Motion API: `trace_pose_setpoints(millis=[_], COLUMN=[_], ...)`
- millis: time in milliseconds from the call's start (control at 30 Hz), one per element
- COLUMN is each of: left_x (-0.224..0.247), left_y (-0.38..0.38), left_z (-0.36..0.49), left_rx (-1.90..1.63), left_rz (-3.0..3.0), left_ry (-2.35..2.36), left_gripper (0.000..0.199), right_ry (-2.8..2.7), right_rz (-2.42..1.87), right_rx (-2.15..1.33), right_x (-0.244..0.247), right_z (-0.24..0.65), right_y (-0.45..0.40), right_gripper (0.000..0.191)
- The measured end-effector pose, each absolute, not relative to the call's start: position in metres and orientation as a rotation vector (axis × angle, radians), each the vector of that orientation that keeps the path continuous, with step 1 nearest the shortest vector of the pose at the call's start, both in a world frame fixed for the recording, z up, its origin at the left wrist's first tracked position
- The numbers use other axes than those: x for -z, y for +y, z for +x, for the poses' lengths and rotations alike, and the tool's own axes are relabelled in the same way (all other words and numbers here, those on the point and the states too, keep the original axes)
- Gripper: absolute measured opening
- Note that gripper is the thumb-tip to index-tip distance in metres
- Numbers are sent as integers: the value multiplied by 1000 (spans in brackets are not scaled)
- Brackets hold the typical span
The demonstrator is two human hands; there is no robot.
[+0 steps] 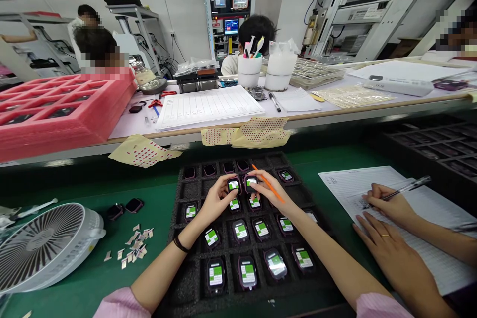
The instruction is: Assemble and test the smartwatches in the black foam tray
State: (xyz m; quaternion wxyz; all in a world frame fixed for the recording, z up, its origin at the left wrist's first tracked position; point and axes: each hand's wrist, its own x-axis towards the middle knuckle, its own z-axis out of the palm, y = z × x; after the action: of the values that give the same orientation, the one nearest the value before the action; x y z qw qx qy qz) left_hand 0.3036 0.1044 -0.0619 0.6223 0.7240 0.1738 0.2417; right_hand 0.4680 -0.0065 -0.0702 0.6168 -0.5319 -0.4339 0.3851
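My left hand [220,197] is closed on a watch [233,185] with a lit green-and-white screen. Right beside it, a second lit watch [251,183] is held by my right hand [265,186], which also has an orange stick [269,184] lying across its fingers. Both hands are over the back part of a black foam tray [182,278]. Many of the tray's compartments hold watches with green-and-white screens, such as one at the front [215,275]. Along the back row several watches [209,170] have dark screens.
A white fan [44,243], small loose pieces [136,246] and two dark watches [134,204] lie left. At right, another person's hands [395,248] write on paper [335,181]. A raised shelf edge [186,136] with a pink foam tray [100,114] runs behind.
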Motion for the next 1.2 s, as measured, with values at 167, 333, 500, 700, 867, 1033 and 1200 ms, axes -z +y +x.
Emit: trace_pose_setpoints(millis=[167,333,500,700,867,1033,1200], left_x=[61,60,62,64,63,64,61], left_y=[105,105,106,107,108,108,107], left_z=[304,304,303,305,305,305,304], left_rx=[-556,-557,-562,-572,-576,-549,-548], left_rz=[1630,1647,1706,1661,1617,1586,1637], left_ry=[405,409,406,438,481,492,504], left_gripper=[41,39,47,41,36,36,36], right_ry=[-1000,-1038,-1087,-1052,-957,-911,-918], right_rz=[-1219,-1185,-1152,-1184,-1248,-1287,-1289], right_rx=[-906,-942,-971,-949,-925,-917,-921], right_x=[70,71,77,77,73,71,68], right_z=[467,467,469,469,468,468,467], right_y=[-7,-6,-5,-5,-6,-6,-6], right_gripper=[28,33,44,37,26,23,24])
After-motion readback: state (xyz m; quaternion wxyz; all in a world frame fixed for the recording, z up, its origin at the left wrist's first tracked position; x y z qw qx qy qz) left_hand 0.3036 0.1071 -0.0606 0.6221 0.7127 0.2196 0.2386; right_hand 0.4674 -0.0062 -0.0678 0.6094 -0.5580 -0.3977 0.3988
